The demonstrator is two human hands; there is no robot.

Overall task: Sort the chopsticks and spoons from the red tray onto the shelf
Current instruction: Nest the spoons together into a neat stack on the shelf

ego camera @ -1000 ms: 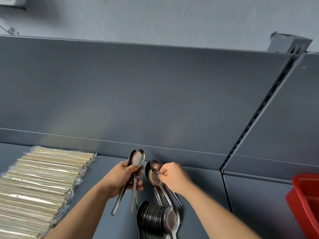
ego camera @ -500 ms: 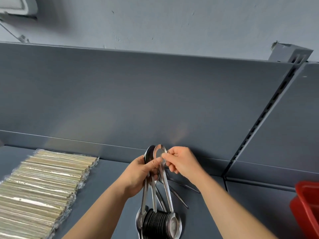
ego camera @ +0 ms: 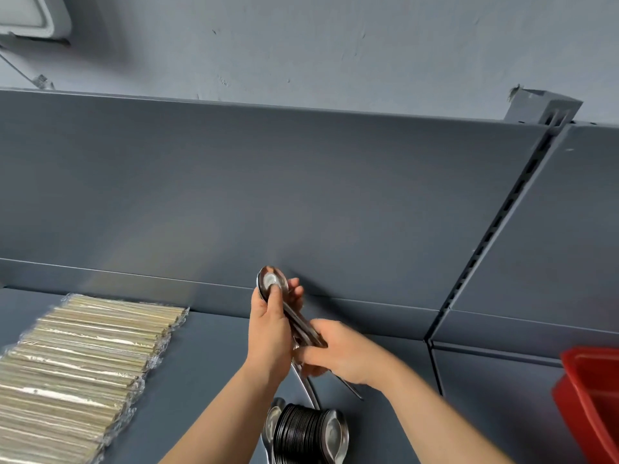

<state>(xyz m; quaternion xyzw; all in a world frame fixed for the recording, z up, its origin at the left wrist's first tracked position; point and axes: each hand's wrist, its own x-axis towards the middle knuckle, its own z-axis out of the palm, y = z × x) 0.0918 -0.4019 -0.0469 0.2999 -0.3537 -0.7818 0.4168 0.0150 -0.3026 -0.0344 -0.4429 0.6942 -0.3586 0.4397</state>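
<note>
Left hand and right hand closed round the spoon bundle, we square it, probably for the six-o'clock spoon row.

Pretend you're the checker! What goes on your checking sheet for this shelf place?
Surface: grey shelf, flat.
Job's things: wrapped chopsticks in rows at left; spoon stack at front; held spoons raised above the shelf; red tray at right edge.
Clutter: nothing seen.
Hands: left hand grips the held spoons near the bowls, thumb on top; right hand holds their handles.
Cables: nothing clearly seen.
Surroundings: grey back panel, slotted upright, wall.
</note>
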